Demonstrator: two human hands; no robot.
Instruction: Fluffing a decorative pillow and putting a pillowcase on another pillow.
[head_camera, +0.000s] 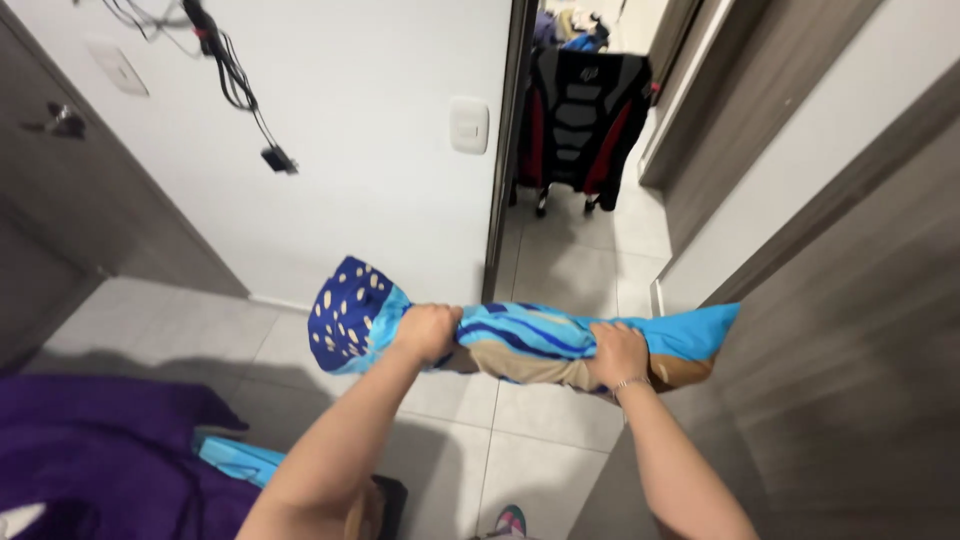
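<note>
Fingers of both hands are clamped around a rolled towel (520, 345), which I see held level in the air above the tiled floor (540, 440), roughly across the middle of my view. On my left hand (428, 330) the fingers wrap over the top of the roll close to its dark blue end, which flares open and shows pale oval spots; on my right hand (617, 353) the fingers close around the roll nearer the plain light blue end, with a thin bracelet at the wrist. Between the two grips the cloth is twisted tight, showing blue wavy stripes above and a tan band underneath. I see no container holding anything here. Low at the left lies a heap of purple fabric (90, 450) with a strip of light blue cloth (240, 460) just beside it, both well below the towel. Ahead stands a white wall (350, 120) with a light switch (468, 125) and dangling black cables (235, 85). Through the open doorway I can make out a black and red chair (580, 115).
</note>
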